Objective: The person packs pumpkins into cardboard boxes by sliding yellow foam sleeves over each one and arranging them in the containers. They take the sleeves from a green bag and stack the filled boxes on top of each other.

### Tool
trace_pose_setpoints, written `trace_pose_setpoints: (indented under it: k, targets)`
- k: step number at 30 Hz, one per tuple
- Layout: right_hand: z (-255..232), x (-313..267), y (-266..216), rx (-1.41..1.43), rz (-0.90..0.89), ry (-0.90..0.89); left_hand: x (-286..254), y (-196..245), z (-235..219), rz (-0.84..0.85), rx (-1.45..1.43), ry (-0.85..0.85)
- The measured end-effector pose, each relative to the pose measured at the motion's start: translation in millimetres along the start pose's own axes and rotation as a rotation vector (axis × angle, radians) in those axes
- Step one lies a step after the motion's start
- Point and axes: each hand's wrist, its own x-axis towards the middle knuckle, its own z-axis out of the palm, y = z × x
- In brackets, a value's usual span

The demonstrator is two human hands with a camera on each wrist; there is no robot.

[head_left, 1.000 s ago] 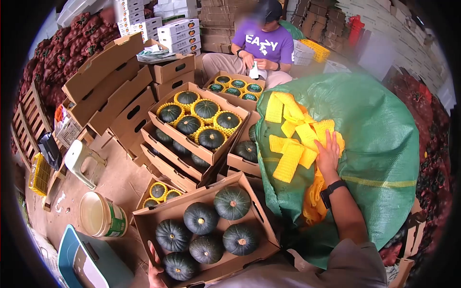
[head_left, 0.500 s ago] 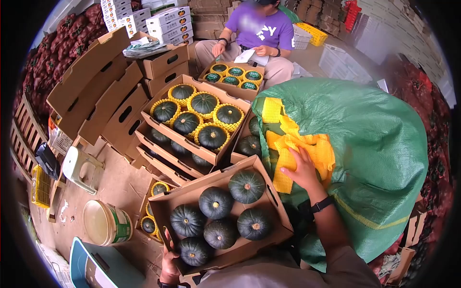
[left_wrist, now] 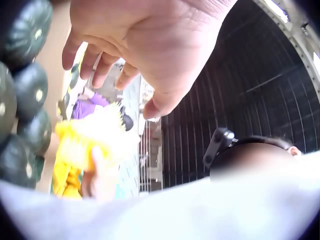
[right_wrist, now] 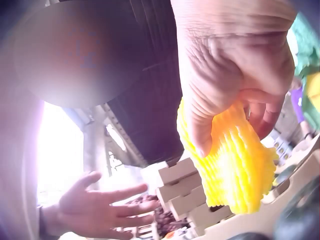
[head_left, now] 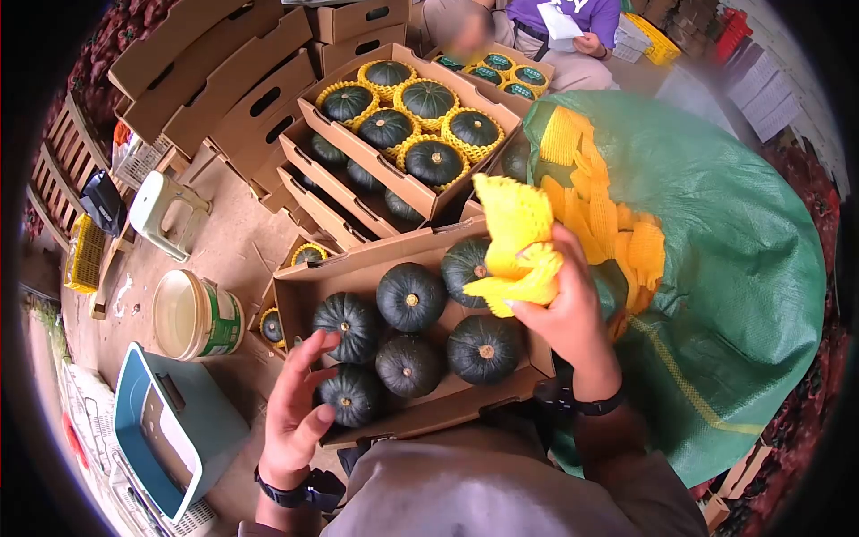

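My right hand (head_left: pixel 573 313) grips a bunch of yellow foam nets (head_left: pixel 519 242) above the right end of a cardboard box (head_left: pixel 358 259). Several dark green squashes (head_left: pixel 412 297) lie bare in that box. At its left end my left hand (head_left: pixel 293 403) is raised with fingers spread, beside the nearest squash; whether they touch is hard to tell. In the right wrist view thumb and fingers of the right hand (right_wrist: pixel 235 65) pinch the nets (right_wrist: pixel 230 165). The left wrist view shows the left hand (left_wrist: pixel 145 45) holding nothing.
A green sack (head_left: pixel 734 268) with more yellow nets (head_left: pixel 591 197) stands at right. Stacked boxes (head_left: pixel 358 148) of netted squashes stand behind. At left are a bucket (head_left: pixel 197 313), a blue tub (head_left: pixel 170 430) and a stool (head_left: pixel 165 210). A seated person (head_left: pixel 582 45) holds white paper.
My right hand has lifted nets from the sack and carried them left over the box. My left hand has left the box's side and risen with spread fingers. The head view has shifted downward.
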Motion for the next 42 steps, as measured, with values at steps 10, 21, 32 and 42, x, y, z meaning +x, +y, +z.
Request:
trace_pose_setpoints:
  k: [10, 21, 32, 42]
  targets:
    - [43.7, -47.4, -28.8, 0.526, 0.253, -0.397, 4.2, -60.4, 10.4, -0.192, 0.204, 0.126]
    - [44.2, -27.7, -59.7, 1.148, 0.508, -0.702, 39.5, 16.3, 20.8, 0.358, 0.975, -0.120]
    - [68.4, -17.3, -56.0, 0.957, 0.243, 0.305, 55.8, 22.1, 103.5, 0.724, 0.429, 0.070]
    - [28.2, -22.1, -27.9, 1.992, 0.605, -0.273, 76.8, -12.4, 58.9, -0.081, -0.716, -0.153]
